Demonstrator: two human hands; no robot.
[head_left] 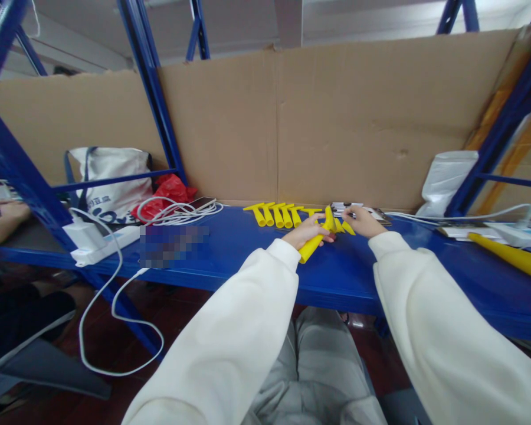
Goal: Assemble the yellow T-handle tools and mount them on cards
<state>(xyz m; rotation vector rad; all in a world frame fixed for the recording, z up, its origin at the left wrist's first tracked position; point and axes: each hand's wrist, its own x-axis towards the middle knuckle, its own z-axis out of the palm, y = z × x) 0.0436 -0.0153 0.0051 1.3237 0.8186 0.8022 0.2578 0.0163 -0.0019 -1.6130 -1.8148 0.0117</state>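
Observation:
My left hand (306, 233) is closed around a yellow T-shaped plastic piece with a hollow tubular handle (310, 250). The open tube end points toward me, and the crosspiece is tilted up at the far end. Close to that crosspiece, my right hand (363, 222) has its fingertips pinched together; what they hold, if anything, is too small to make out. Small yellow pointed pieces (348, 228) lie just under the right fingertips. To the left of my hands, several similar yellow T-shaped pieces (278, 216) lie in a row on the blue table (239, 251).
A cardboard panel (336, 118) stands along the back. At left are a power strip (108, 245), coiled white cable (181, 211), red plastic bag (170, 190) and cloth bag (110, 177). A long yellow piece (513, 257) lies at right. Another person's arm (6, 221) shows far left.

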